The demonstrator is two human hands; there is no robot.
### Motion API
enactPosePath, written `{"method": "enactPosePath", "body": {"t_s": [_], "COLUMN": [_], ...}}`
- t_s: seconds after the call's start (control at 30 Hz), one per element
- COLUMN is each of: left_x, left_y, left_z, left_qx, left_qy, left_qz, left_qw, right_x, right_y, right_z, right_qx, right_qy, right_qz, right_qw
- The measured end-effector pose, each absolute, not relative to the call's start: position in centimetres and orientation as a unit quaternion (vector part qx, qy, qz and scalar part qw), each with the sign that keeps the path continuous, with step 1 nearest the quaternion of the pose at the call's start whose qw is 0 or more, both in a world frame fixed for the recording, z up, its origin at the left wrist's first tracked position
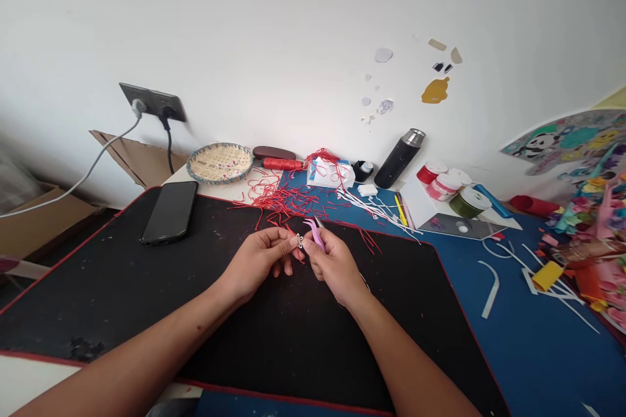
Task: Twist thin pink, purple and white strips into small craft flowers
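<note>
My left hand (264,258) is closed in a pinch on a small white knotted cord piece (299,241) above the black mat (147,300). My right hand (331,262) is closed around pink tweezers (314,232), whose tips meet the knot between the two hands. A short red cord end hangs below the knot. Loose red cord scraps (281,199) lie scattered on the mat just beyond both hands.
A black phone (170,212) lies at the mat's back left. A woven basket (220,162), red thread spool (282,163), black flask (400,158), jars (443,186) and white cords (376,208) sit behind. Coloured paper pieces (591,254) crowd the blue table's right side.
</note>
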State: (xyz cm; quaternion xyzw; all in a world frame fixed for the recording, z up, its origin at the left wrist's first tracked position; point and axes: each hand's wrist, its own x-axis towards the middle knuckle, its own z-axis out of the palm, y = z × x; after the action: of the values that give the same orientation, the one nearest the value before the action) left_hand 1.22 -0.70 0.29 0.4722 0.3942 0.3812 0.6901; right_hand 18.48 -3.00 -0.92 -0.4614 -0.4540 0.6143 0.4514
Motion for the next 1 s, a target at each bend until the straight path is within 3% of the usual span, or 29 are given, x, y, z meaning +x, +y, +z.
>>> {"method": "enactPosePath", "body": {"t_s": [1.0], "left_x": [1.30], "left_y": [-0.82], "left_z": [0.41], "left_qx": [0.522], "left_qy": [0.393], "left_qz": [0.363], "left_qw": [0.664], "right_x": [18.32], "right_y": [-3.00], "right_z": [-0.38], "right_qx": [-0.445], "right_qy": [-0.418], "right_qz": [0.643], "right_qw": [0.462]}}
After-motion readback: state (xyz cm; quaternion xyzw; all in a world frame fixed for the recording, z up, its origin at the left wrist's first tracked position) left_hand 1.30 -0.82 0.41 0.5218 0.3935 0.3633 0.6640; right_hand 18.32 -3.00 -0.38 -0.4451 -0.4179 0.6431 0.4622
